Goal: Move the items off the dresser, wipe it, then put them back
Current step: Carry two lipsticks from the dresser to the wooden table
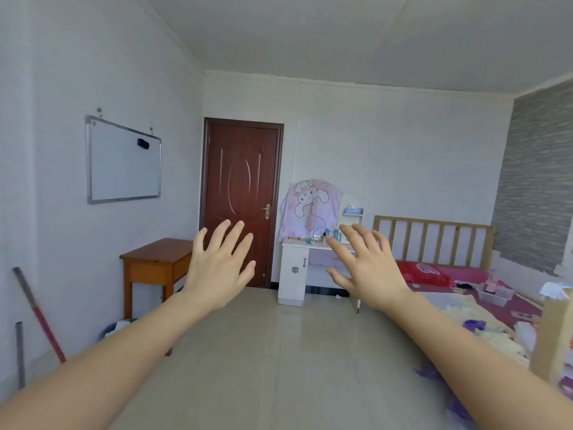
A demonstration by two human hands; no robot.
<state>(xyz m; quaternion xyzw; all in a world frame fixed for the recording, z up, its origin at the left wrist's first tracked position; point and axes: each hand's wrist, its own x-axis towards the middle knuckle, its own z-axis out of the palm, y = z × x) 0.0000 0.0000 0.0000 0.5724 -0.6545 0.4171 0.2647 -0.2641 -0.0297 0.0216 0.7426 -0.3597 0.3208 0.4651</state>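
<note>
A white and pink dresser (293,268) stands against the far wall, between the door and the bed. A pink cartoon cloth (310,207) hangs over its mirror. Several small bottles and items (313,238) sit on its top, too small to tell apart. My left hand (218,265) and my right hand (369,268) are both raised in front of me with fingers spread, holding nothing. They are far from the dresser, across the room. My right hand covers part of the dresser's right side.
A brown door (243,200) is left of the dresser. A wooden desk (155,265) stands by the left wall under a whiteboard (124,162). A bed (465,280) with clutter lies on the right. Tiled floor (279,352) stretches ahead. Sticks (37,311) lean at left.
</note>
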